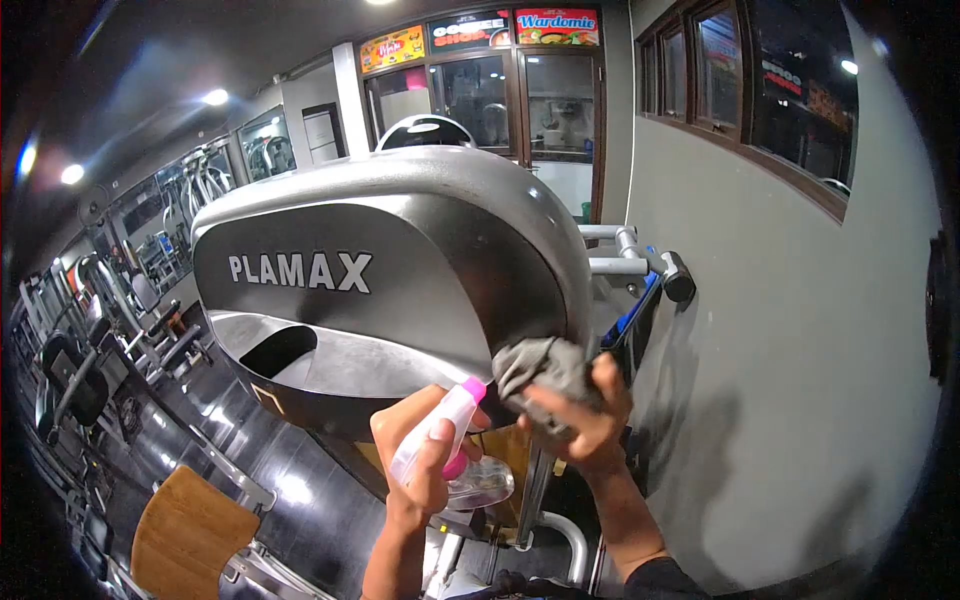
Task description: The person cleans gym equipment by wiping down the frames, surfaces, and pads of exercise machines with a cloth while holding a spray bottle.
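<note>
A clear spray bottle (482, 484) with a pink and translucent spray head is held in my left hand (425, 455), its pink nozzle pointing up toward the machine. My right hand (585, 425) grips a crumpled grey cloth (545, 375) near the lower right edge of the machine's cover; whether the cloth touches it I cannot tell. The large silver and dark grey cover (400, 235), lettered PLAMAX, fills the middle of the view.
Below left is a wooden seat or board (190, 535) on a metal frame. Metal bars with a black end (678, 277) stick out right of the cover, beside the grey wall (790, 330). Gym machines (75, 375) line the left.
</note>
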`<state>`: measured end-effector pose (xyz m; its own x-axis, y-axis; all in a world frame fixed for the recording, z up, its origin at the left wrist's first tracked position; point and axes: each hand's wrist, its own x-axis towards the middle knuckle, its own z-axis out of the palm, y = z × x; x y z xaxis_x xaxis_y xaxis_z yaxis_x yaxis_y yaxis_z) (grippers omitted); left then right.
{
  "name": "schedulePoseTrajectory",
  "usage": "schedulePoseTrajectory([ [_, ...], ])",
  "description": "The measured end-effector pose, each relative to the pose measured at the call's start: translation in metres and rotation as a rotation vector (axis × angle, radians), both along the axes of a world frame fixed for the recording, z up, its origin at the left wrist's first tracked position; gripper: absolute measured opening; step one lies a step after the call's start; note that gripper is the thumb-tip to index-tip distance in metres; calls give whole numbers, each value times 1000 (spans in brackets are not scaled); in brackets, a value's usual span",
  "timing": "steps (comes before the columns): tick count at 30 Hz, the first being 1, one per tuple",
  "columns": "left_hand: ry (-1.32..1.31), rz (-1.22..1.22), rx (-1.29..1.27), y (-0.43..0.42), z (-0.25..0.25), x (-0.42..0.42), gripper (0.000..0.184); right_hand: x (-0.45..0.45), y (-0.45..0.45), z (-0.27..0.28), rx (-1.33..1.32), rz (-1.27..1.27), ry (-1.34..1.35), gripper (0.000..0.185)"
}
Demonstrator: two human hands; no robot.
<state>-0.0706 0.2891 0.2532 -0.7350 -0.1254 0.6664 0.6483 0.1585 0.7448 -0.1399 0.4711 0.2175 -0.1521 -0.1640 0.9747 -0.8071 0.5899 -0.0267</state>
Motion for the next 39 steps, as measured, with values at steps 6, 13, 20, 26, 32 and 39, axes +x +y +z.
schedulePoseTrajectory([
  [6, -50, -8, 13, -3, 2, 3, 63, -13, 7, 53, -203, -125, 49, 36],
  [13, -88, -58, 57, -17, 1, 4, 63, 5, -14, 65, 76, -66, 58, 39],
  [20, -32, -67, 76, -13, 3, 6, 52, -3, -17, 117, -191, -98, 14, 34],
  [26, -76, -58, 63, -13, 10, 7, 49, 20, -20, 97, 225, -107, -16, 49],
  [32, -82, -12, 60, -28, 23, 5, 51, -5, 2, 106, -68, -29, -11, 39],
  [39, 17, 82, 4, -36, 18, 2, 52, 21, -35, 29, 259, -18, -68, 39],
])
